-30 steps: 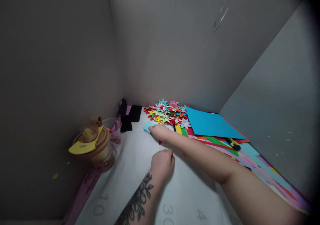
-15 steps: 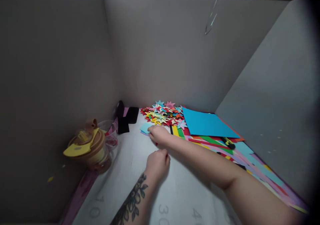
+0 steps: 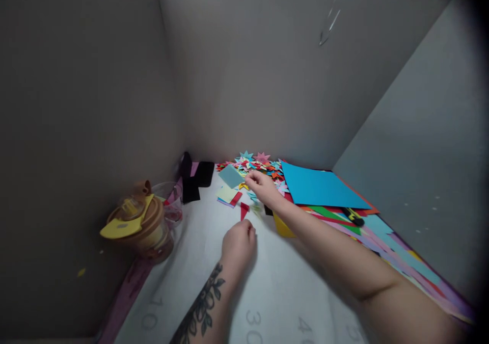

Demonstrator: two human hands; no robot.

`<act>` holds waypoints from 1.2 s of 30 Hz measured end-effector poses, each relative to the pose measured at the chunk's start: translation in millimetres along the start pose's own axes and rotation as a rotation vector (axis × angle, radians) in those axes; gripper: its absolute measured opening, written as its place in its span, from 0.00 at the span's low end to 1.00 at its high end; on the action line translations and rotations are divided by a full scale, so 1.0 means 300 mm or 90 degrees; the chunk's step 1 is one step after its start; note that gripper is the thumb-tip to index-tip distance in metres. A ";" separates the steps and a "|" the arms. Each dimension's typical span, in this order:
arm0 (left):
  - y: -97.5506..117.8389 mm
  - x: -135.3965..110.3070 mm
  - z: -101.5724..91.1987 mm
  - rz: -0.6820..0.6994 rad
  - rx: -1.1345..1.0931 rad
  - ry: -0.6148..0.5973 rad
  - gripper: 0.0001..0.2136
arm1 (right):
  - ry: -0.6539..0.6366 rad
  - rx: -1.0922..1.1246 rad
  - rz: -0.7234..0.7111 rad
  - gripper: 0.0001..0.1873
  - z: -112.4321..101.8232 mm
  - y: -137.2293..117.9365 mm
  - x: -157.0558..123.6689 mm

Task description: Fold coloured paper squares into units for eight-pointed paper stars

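My right hand [image 3: 263, 187] is closed, pinching one corner of a light blue paper square [image 3: 230, 176] raised above the table. Below that square lies a small stack of coloured paper squares [image 3: 226, 195], pale yellow on top, with red showing at one side. My left hand [image 3: 237, 244] is closed nearer to me, and a small folded red paper piece [image 3: 244, 210] sticks up from its fingertips. Past my right hand is a heap of folded paper stars [image 3: 262, 159] in many colours. Blurred pale scraps show between the two hands.
A blue sheet [image 3: 321, 185] lies to the right, with a black and yellow cutter [image 3: 354, 216] and coloured strips [image 3: 405, 255] near it. At left stand a lidded cup [image 3: 139, 227] and a clear plastic cup [image 3: 173, 206]. Black paper pieces [image 3: 191, 189] lie beside them. Grey walls surround the table.
My right hand has lifted the light blue square off the stack and moved up and right. The stack's pale yellow top and the red piece at my left hand now show. The view has shifted slightly.
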State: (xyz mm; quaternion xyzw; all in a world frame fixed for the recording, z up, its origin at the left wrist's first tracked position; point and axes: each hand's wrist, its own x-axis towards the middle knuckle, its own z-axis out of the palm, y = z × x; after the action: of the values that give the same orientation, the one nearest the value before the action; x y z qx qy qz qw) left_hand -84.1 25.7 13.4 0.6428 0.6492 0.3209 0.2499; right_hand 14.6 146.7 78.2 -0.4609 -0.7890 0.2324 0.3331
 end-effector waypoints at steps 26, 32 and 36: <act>-0.033 0.041 -0.055 -0.101 -0.210 -0.029 0.13 | 0.001 0.066 0.107 0.07 -0.073 0.223 -0.473; -0.066 0.047 -0.208 -0.148 0.166 0.092 0.12 | -0.041 0.083 0.079 0.07 -0.071 0.229 -0.476; -0.065 0.049 -0.241 -0.219 0.362 0.112 0.13 | -0.043 0.087 0.073 0.07 -0.072 0.226 -0.479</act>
State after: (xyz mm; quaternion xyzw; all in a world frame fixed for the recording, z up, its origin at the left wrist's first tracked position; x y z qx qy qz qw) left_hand -151.0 33.9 48.7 0.5377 0.8306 0.1346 0.0544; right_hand 120.1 52.9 2.1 -0.4734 -0.7543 0.3203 0.3230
